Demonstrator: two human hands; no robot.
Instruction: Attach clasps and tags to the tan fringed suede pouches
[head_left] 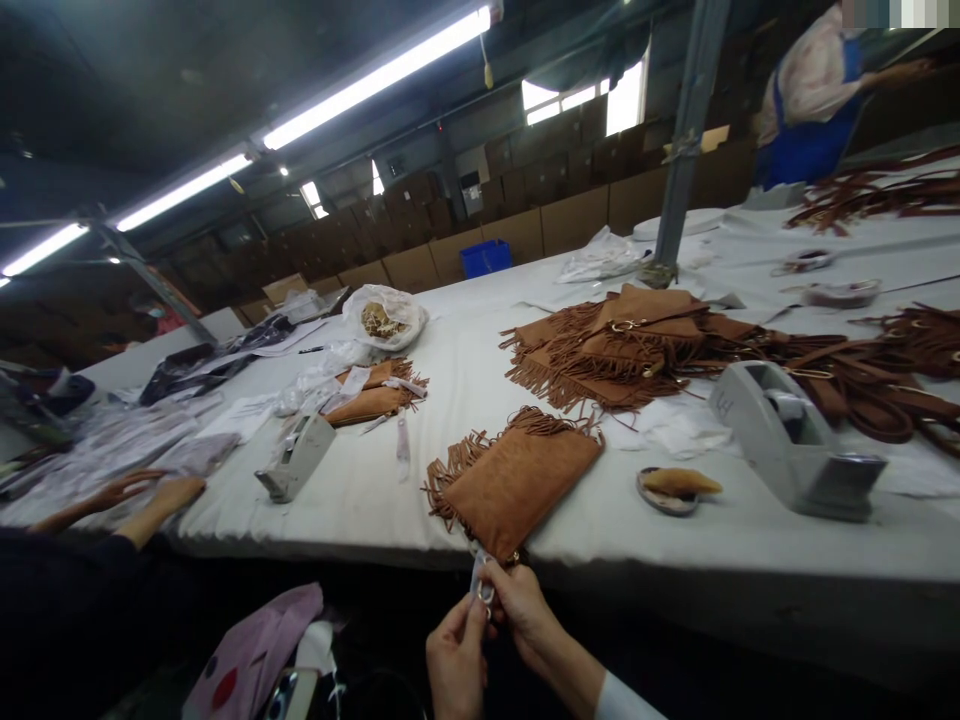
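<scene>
At the front edge of the table, a brown suede fringed pouch [525,480] lies flat, its near corner pointing at me. By that corner my left hand [456,655] and my right hand [525,605] meet, both closed. Between their fingertips is a metal clasp [486,596], attached at the pouch's near end. A thin whitish strip [475,570] runs along the clasp, pinched there too. Fingers partly cover both small pieces.
Tape dispensers [787,440] [296,458] stand on either side. A small dish [667,495] is on the right. More fringed pouches [622,345] are heaped behind; wrapped ones [367,400] lie left. A co-worker's hands [161,495] rest on plastic bags at left. Another person [810,100] stands at back right.
</scene>
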